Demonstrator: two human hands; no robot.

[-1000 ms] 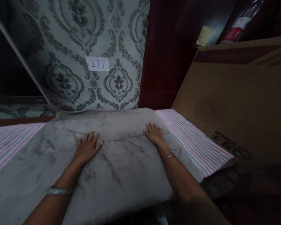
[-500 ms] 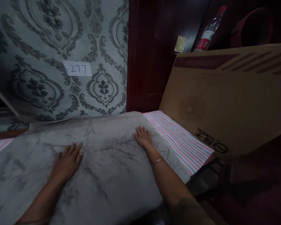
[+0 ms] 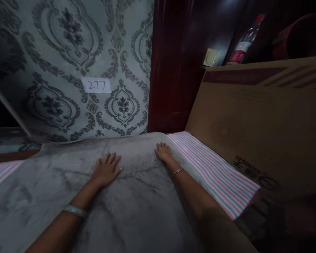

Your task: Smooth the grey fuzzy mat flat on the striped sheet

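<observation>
Grey blanket [image 3: 68, 189] under flat open left hand [image 3: 106, 170], right hand [image 3: 163, 151], cardboard box [image 3: 258, 119] beside

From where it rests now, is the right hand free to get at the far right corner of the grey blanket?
Probably yes. The right hand lies flat on the grey blanket just short of that corner, nothing lies between them, and the cardboard box stands off to the side across the striped sheet.

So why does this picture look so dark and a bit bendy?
Head view: dim light; the wallpaper and grey blanket catch most of it, while the right corner by the cardboard box sinks into shadow. The wide lens curves the edges. Both hands, left hand and right hand, look soft, slightly blurred.
</observation>
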